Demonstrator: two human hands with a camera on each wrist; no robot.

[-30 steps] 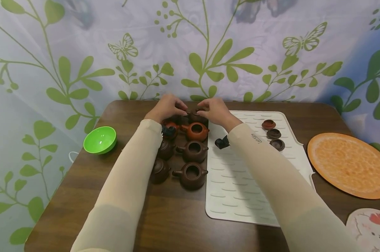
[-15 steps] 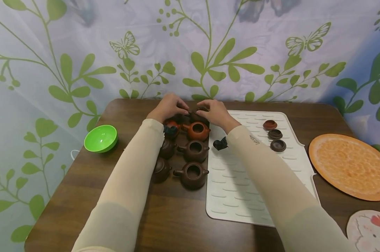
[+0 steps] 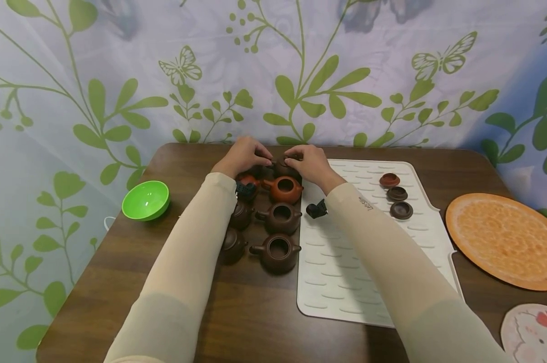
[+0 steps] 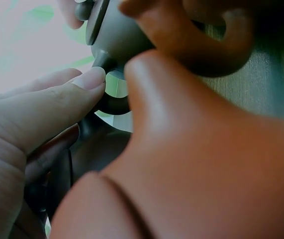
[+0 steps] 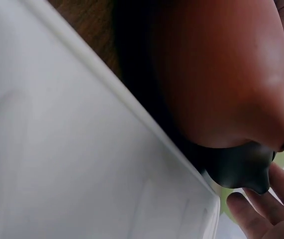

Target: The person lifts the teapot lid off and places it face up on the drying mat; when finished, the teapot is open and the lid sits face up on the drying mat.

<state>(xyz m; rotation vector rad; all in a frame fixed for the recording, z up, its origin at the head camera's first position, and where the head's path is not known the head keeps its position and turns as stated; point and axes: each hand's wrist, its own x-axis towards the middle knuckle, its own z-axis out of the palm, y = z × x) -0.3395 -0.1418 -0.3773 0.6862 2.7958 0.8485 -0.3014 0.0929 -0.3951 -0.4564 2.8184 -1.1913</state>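
Observation:
At the back of the table, a dark brown teapot [image 3: 286, 169] stands between my hands. My left hand [image 3: 246, 157] pinches its handle, with the thumb on top in the left wrist view. My right hand [image 3: 311, 162] pinches the knob of its lid [image 4: 96, 20], which sits on the pot. Just in front is an orange-brown teapot [image 3: 278, 196] without a lid. Two lidless dark teapots, a middle one [image 3: 273, 227] and a nearest one [image 3: 270, 262], follow toward me. Three loose lids [image 3: 398, 193] lie in a line on the white mat.
Left of the lidless pots is a column of lidded teapots [image 3: 233, 247], partly behind my left sleeve. A green bowl [image 3: 145, 200] stands farther left. The white mat [image 3: 332, 282] borders the pots; a round orange placemat [image 3: 504, 242] and a cartoon mat [image 3: 534, 333] lie at right.
Both hands stay at the back teapot with almost no movement. The whole view has shifted slightly.

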